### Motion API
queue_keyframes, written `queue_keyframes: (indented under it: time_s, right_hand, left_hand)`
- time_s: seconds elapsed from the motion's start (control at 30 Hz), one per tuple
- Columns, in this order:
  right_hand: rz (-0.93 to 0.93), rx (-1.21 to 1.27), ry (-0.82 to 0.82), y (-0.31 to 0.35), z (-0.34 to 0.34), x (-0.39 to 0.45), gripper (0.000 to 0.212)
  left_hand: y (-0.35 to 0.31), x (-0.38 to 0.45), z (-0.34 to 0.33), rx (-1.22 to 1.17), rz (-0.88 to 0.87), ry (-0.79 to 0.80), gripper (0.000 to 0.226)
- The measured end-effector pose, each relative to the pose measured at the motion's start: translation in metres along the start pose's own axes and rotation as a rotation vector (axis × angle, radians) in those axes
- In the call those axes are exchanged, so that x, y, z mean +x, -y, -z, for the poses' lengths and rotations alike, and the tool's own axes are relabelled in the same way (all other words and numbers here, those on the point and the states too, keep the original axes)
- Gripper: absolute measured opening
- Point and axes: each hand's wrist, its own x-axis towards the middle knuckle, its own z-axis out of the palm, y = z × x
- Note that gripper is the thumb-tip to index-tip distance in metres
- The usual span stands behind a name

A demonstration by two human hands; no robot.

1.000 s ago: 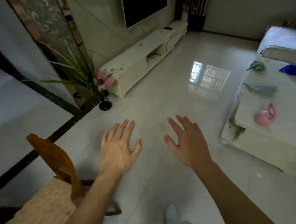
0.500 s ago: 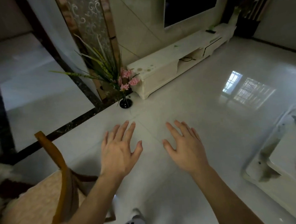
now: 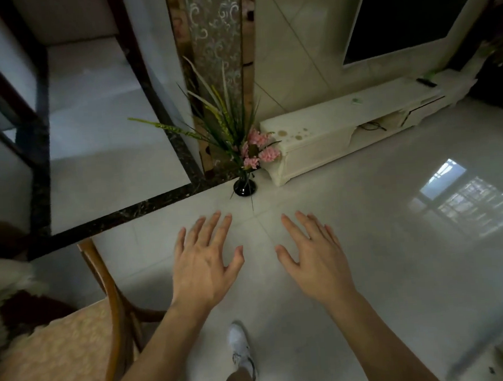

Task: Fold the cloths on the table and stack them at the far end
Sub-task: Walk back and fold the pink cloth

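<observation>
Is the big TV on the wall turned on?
It looks off. The TV screen is plain black, with no picture or glow showing.

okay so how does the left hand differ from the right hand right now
The left hand hangs beside the wooden chair; the right hand hangs over bare floor tiles. The left hand's fingers spread slightly wider than the right hand's. Both are open, palms down, holding nothing.

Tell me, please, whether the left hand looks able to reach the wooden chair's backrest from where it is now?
Probably yes. The left hand hangs open over bare floor, holding nothing, and the wooden chair stands just to its left with nothing between them; a short sideways move should do.
</observation>
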Motion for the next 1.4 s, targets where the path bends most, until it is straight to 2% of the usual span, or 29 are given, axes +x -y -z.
queue_keyframes:
  time_s: [0.37,0.7,1.0,1.4]
  right_hand:
    - [0.197,-0.021,0.047,0.094,-0.027,0.205,0.069]
    - [0.372,-0.029,0.108,0.170,-0.052,0.306,0.074]
    - [0.574,-0.023,0.190,0.248,-0.087,0.400,0.067]
    - [0.862,0.027,0.265,0.384,-0.129,0.587,0.067]
  left_hand:
    - [0.117,0.132,-0.002,0.008,0.219,-0.033,0.066]
    - [0.205,0.194,0.025,0.059,0.368,-0.111,0.068]
    - [0.280,0.234,0.023,0.102,0.546,-0.121,0.068]
    - [0.411,0.345,0.037,0.137,0.843,-0.168,0.066]
